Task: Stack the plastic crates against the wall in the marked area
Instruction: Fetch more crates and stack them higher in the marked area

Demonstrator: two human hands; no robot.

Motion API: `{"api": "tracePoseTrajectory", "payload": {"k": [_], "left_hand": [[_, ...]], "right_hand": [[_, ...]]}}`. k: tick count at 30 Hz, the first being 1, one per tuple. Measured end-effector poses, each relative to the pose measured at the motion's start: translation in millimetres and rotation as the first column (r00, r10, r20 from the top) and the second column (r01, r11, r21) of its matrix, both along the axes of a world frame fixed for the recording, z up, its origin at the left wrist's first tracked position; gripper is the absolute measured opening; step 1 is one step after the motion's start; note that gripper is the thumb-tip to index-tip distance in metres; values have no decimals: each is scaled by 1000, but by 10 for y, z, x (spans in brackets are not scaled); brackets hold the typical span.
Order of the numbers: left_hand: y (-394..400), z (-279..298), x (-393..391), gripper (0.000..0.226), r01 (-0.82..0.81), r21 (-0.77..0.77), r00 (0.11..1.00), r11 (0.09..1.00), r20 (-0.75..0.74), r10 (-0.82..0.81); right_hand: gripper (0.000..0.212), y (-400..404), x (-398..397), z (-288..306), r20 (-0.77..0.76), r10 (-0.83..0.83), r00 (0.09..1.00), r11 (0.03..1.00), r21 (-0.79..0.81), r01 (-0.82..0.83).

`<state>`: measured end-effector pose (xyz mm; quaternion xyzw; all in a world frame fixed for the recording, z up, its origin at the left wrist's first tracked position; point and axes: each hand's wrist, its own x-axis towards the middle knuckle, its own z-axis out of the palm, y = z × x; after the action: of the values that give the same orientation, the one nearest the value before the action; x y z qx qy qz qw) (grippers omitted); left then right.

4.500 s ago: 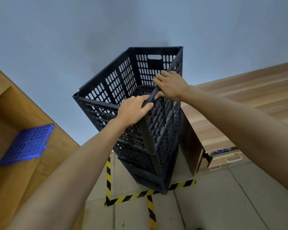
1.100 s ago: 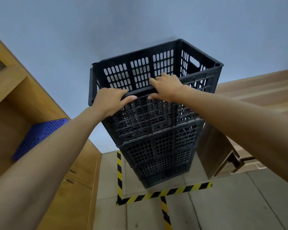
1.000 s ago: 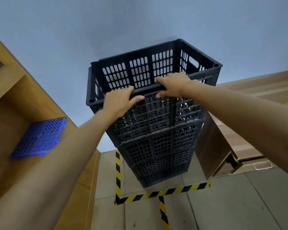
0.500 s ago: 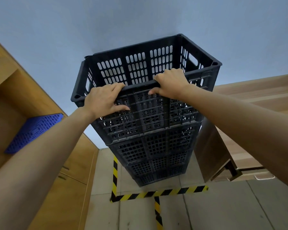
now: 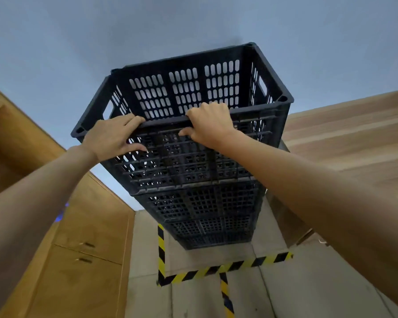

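A tall stack of black perforated plastic crates (image 5: 207,210) stands against the grey-blue wall (image 5: 78,42), inside a floor area edged with yellow-black tape (image 5: 218,269). The top crate (image 5: 186,95) sits on the stack, open side up. My left hand (image 5: 112,137) grips the near rim of the top crate at its left part, fingers over the edge. My right hand (image 5: 210,125) grips the same rim further right, fingers curled over it.
A wooden cabinet (image 5: 78,249) with drawer handles stands to the left of the stack. A wooden unit (image 5: 345,138) stands close on the right. A sliver of a blue panel (image 5: 61,215) shows behind my left arm. Grey tiled floor (image 5: 308,290) lies in front.
The top crate has turned from corner-on to square with the stack and moved slightly right. Both hands stayed on its near rim. The view shifted, hiding most of the blue panel.
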<state>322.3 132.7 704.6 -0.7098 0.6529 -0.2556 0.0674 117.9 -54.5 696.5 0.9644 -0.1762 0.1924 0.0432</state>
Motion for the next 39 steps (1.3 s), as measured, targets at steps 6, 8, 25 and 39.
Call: {"api": "tracePoseTrajectory", "payload": {"k": [6, 8, 25, 39], "left_hand": [[-48, 43, 458, 67, 87, 25, 995, 996, -59, -85], [-72, 57, 567, 65, 130, 29, 989, 991, -75, -128], [-47, -91, 233, 52, -172, -317, 951, 933, -299, 74], [-622, -154, -163, 56, -337, -299, 925, 893, -284, 254]], "right_hand": [[47, 163, 296, 22, 20, -80, 997, 996, 39, 79], [46, 189, 367, 30, 29, -112, 993, 993, 42, 111], [45, 70, 388, -30, 99, 6, 995, 990, -144, 8], [47, -716, 254, 35, 50, 125, 991, 978, -175, -114]]}}
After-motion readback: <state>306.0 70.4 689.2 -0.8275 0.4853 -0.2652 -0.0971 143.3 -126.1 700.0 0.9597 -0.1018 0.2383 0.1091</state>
